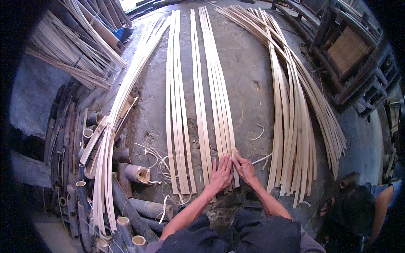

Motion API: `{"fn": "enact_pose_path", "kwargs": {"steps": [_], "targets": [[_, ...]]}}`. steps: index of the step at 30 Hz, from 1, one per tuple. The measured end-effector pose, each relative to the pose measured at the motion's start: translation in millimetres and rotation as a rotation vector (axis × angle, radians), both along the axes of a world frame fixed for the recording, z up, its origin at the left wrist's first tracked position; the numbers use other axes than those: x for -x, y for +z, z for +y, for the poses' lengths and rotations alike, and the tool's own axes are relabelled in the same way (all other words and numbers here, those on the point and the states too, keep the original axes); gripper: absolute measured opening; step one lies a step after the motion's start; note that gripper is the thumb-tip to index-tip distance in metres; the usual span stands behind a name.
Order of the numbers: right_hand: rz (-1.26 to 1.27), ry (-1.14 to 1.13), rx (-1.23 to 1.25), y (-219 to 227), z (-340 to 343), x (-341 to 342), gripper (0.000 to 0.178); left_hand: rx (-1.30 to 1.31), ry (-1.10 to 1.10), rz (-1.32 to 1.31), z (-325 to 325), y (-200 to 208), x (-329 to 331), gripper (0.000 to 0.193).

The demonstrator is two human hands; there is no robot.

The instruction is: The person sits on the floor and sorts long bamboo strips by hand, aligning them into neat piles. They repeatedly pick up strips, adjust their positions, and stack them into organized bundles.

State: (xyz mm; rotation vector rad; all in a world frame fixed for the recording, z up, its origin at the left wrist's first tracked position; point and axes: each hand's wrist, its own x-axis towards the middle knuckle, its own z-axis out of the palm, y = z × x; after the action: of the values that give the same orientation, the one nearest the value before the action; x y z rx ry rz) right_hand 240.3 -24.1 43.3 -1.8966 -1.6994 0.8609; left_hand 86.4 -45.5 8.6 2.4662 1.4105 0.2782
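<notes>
Long, pale, flat bamboo strips lie lengthwise on the dark floor in side-by-side groups. My left hand [221, 173] rests flat over the near ends of the right group of strips [218, 101], fingers stretched forward. Along that group's right edge, my right hand [244, 168] touches the outermost strip with fingers extended, close beside the left hand. Left of these are a narrow group of strips [199, 101] and another wider group [177, 105], slightly apart. The strip surface under my left palm is hidden.
A tied strip bundle [109, 130] lies at left over bamboo tubes [137, 173]. To the right is a loose, crossing pile of strips [291, 126]. Bamboo furniture [346, 50] stands far right. Another person [358, 211] is at lower right. Thin shavings [162, 162] litter the floor.
</notes>
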Motion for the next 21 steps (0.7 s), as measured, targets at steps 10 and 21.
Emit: {"fn": "enact_pose_path", "kwargs": {"steps": [10, 21], "targets": [[0.168, -0.172, -0.106, 16.8, -13.8, 13.2, 0.052, -0.006, 0.060, -0.182, 3.0, 7.7, 3.7, 0.068], [0.299, -0.159, -0.164, 36.4, -14.5, 48.5, 0.048, 0.071, 0.340, -0.766, 40.0, 44.3, 13.7, 0.048]]}}
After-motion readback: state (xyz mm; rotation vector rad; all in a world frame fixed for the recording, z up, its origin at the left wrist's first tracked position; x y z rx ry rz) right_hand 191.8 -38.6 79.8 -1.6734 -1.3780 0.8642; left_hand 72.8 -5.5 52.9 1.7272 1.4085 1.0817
